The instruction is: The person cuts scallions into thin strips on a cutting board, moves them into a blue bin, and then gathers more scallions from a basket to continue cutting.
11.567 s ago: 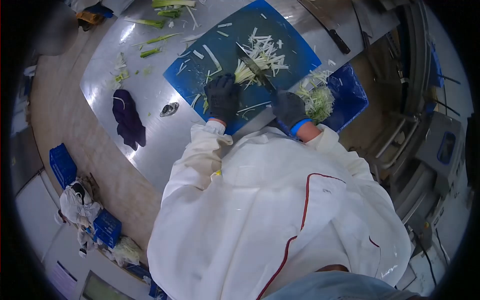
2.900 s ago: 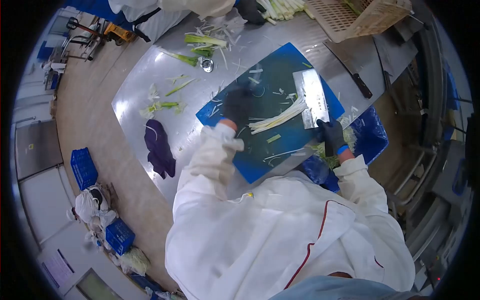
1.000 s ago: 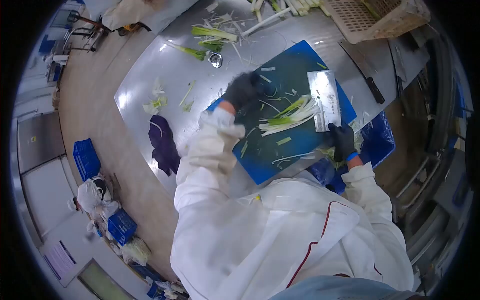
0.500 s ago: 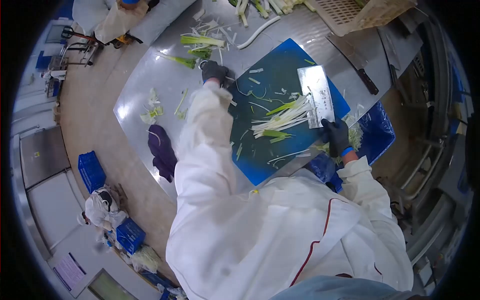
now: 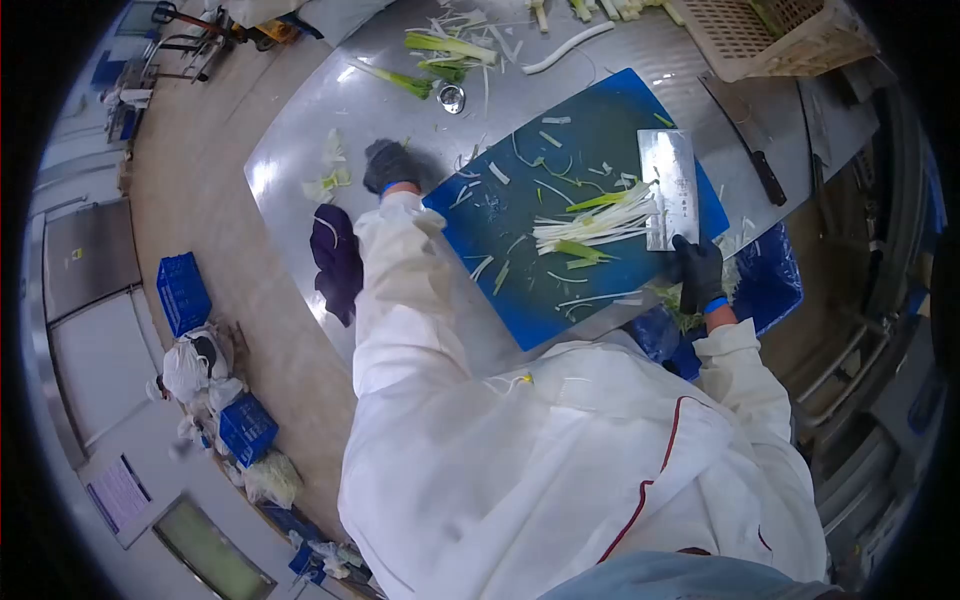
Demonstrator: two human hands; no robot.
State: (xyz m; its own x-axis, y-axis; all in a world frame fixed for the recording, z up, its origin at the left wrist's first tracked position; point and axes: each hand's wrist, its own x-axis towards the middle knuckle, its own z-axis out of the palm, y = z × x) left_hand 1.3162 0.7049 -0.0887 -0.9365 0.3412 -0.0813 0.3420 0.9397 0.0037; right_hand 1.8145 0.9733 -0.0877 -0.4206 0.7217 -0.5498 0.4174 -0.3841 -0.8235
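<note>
Leek strips [image 5: 596, 222] lie left-right, right ends touching cleaver [image 5: 670, 190] clenched in right hand [image 5: 697, 272]; left hand [image 5: 390, 165] well apart, off board [image 5: 525, 300]; grip unreadable.

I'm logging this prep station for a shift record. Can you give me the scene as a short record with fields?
Left hand: gloved left hand over the steel table, at the left corner of the blue cutting board; grip unclear
Right hand: gloved right hand grips the cleaver, broad side of the blade facing up
On board: leek strips lying against the blade, with loose scraps around them
Nearby: second knife, beige crate, dark cloth
</note>
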